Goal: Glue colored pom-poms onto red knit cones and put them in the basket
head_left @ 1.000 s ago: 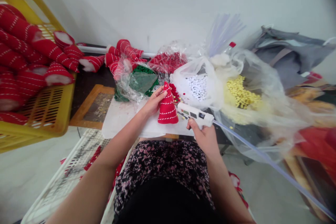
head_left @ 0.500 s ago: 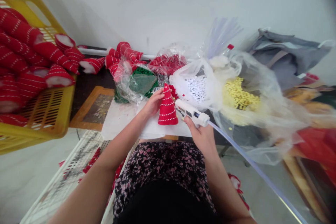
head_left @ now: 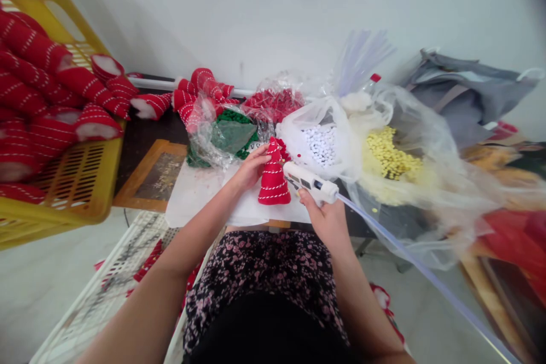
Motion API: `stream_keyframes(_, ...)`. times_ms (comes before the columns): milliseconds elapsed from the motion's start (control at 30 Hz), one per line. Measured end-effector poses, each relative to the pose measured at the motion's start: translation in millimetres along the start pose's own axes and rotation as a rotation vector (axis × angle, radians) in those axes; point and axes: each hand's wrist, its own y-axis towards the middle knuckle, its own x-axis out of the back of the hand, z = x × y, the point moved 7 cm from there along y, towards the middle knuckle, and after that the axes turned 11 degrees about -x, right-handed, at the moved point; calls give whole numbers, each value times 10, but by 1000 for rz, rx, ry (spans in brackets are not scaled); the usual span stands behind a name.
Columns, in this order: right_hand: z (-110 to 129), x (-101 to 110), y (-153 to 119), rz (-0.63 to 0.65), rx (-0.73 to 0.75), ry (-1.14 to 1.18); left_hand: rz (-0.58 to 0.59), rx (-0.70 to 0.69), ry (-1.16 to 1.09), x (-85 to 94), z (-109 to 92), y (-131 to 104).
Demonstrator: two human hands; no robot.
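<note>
A red cone with white stitched stripes [head_left: 273, 177] stands upright on a white board [head_left: 200, 199]. My left hand [head_left: 248, 168] grips the cone near its tip from the left. My right hand [head_left: 324, 219] holds a white glue gun [head_left: 309, 182], whose nozzle points left at the cone's right side. A clear glue stick [head_left: 409, 259] trails from the gun's back toward the lower right.
Clear bags hold green pieces [head_left: 226, 133], red pieces [head_left: 275, 102], white beads [head_left: 321, 142] and yellow beads [head_left: 389, 154] behind the cone. A yellow crate [head_left: 81, 182] at left holds several red striped cones. A grey bag [head_left: 469, 96] lies at right. A white rack [head_left: 102, 290] sits below left.
The glue gun's nozzle has tipped and moved closer to the cone's right side. My left hand stays on the cone's tip.
</note>
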Motion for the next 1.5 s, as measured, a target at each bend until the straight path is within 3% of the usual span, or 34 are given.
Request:
stream_keyframes(333, 1, 173, 13, -118, -58, -75, 4, 18, -30, -36, -9, -3)
stream_keyframes(633, 224, 77, 117, -44, 54, 10, 51, 30, -12, -33, 31, -24)
stream_keyframes(1033, 200, 49, 113, -36, 28, 15, 49, 28, -6, -11, 45, -23)
stream_keyframes(1167, 104, 44, 123, -38, 1, -3, 46, 25, -2, -38, 17, -30)
stream_keyframes(1300, -83, 242, 155, -70, -33, -40, 8, 30, -25, -20, 10, -30)
stream_keyframes(1433, -552, 410, 90, 170, -294, 30, -45, 19, -41, 41, 1, -11)
stream_keyframes(1500, -720, 537, 14, 169, -319, 21, -71, 4, -35, 80, -15, 6)
